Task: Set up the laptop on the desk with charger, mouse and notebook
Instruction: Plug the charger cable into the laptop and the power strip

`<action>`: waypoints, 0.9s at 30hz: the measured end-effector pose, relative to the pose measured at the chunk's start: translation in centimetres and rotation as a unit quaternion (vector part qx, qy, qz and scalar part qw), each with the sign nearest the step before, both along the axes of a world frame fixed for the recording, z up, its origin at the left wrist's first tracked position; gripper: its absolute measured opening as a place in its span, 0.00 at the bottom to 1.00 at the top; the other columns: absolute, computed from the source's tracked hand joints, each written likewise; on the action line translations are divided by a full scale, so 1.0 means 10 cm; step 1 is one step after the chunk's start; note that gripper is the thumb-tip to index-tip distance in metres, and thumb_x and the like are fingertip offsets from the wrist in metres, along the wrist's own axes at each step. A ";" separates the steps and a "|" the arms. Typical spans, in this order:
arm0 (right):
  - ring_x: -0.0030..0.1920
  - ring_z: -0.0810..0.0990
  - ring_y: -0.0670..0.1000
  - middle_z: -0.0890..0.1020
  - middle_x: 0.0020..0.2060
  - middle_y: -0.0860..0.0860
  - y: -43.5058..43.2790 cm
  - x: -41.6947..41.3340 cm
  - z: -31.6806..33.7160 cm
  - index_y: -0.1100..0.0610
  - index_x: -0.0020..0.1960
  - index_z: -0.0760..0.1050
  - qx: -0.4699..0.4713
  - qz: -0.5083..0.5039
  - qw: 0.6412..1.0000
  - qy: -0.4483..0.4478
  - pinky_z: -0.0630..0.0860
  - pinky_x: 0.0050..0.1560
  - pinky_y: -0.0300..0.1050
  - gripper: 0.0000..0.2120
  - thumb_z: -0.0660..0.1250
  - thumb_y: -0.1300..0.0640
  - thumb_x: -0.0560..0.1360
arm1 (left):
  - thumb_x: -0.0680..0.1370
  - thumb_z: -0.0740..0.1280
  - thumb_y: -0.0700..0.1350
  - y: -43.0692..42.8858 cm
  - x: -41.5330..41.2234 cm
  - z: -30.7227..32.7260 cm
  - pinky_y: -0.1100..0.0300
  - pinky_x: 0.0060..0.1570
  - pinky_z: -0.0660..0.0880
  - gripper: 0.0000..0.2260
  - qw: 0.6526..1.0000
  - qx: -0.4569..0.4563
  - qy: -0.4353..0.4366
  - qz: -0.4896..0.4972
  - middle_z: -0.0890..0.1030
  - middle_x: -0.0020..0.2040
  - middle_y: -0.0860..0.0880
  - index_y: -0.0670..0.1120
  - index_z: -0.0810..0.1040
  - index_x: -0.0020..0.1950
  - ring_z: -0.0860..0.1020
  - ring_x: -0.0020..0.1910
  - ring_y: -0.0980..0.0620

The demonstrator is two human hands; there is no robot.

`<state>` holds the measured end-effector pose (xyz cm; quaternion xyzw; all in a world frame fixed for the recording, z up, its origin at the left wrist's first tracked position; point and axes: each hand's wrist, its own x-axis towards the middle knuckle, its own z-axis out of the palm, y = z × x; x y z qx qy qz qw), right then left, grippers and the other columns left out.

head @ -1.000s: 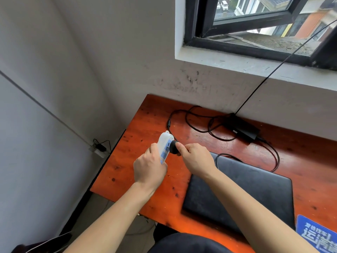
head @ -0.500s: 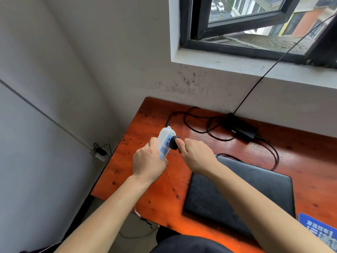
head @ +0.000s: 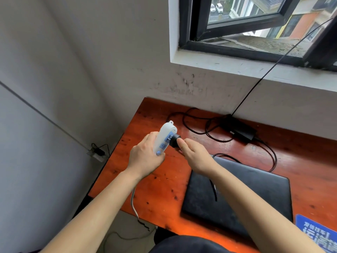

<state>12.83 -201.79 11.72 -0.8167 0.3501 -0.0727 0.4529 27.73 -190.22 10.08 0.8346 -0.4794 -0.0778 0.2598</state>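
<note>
My left hand (head: 145,156) grips a white power strip (head: 165,136) with blue sockets, held upright above the desk's left part. My right hand (head: 195,154) pinches the black charger plug (head: 175,140), whose prongs sit at the strip's upper socket. A closed black laptop (head: 255,194) lies flat on the red-brown desk (head: 164,189), partly under my right forearm. The black charger brick (head: 240,131) rests by the back wall, its cables (head: 200,125) looped across the desk. No mouse is in view. A blue printed item (head: 317,232) shows at the right edge.
The desk stands in a corner, with a grey wall on the left and a window (head: 255,24) above the back wall. A thin black cord (head: 273,66) runs from the window down to the brick. A wall outlet (head: 97,153) sits low on the left; the strip's grey cord (head: 134,203) hangs off the desk's front edge.
Both hands stayed together at the strip. The plug has turned toward the strip's upper socket, and the camera view shifted slightly.
</note>
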 end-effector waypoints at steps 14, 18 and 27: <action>0.28 0.67 0.42 0.70 0.28 0.41 -0.21 0.02 0.10 0.49 0.40 0.75 0.099 0.092 0.991 -0.019 0.65 0.33 0.41 0.18 0.57 0.44 0.84 | 0.75 0.43 0.72 -0.01 0.16 0.19 0.70 0.48 0.75 0.32 0.834 0.056 0.548 -0.042 0.75 0.63 0.60 0.61 0.63 0.76 0.77 0.59 0.63; 0.31 0.70 0.44 0.73 0.30 0.43 -0.22 0.04 0.21 0.48 0.35 0.70 0.018 0.105 0.993 0.042 0.68 0.36 0.45 0.20 0.57 0.43 0.84 | 0.78 0.42 0.69 -0.04 0.11 0.14 0.58 0.63 0.75 0.33 0.870 0.025 0.492 -0.038 0.73 0.70 0.52 0.57 0.60 0.78 0.74 0.66 0.56; 0.37 0.75 0.55 0.75 0.34 0.50 -0.13 0.06 0.29 0.50 0.40 0.66 -0.037 0.097 0.995 -0.012 0.73 0.42 0.56 0.17 0.53 0.44 0.85 | 0.78 0.45 0.68 -0.04 0.08 0.18 0.68 0.46 0.77 0.28 0.846 -0.078 0.527 -0.003 0.84 0.53 0.59 0.58 0.73 0.67 0.81 0.54 0.61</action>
